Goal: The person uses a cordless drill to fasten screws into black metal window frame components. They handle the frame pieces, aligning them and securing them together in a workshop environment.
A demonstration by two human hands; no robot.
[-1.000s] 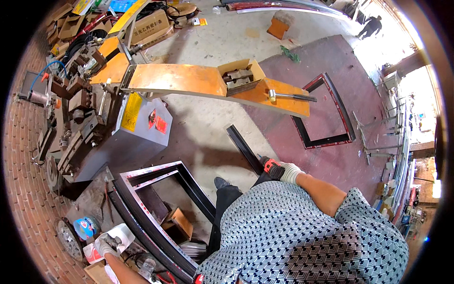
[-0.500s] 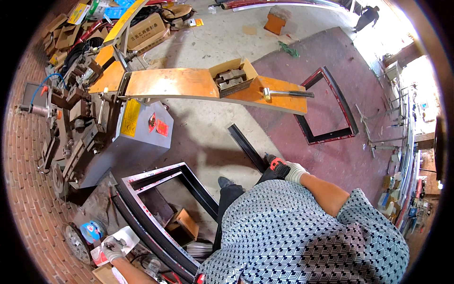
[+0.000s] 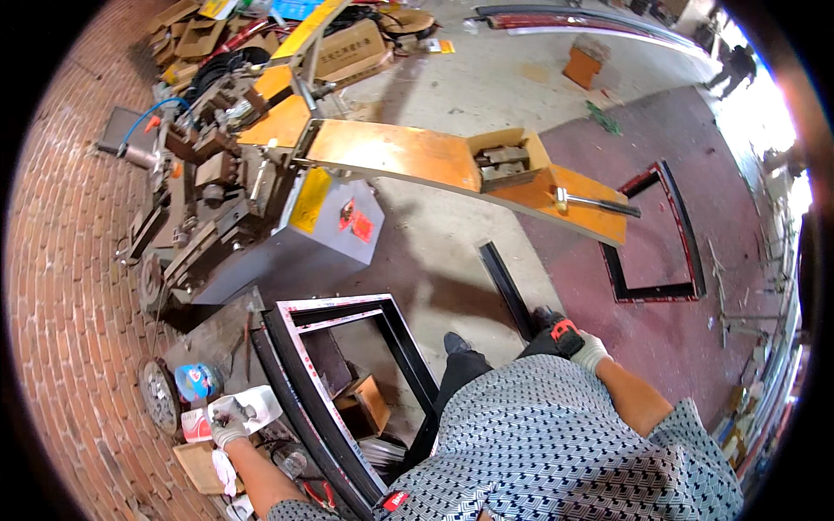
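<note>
The right fingers grip 1 red-and-black drill.

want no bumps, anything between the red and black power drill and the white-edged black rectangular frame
In this view, yes: the person's dark-trousered leg and patterned shirt lie between drill and frame.

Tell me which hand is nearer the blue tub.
Left: the left hand is just below the blue tub in view; the right hand is well to the tub's right.
</note>
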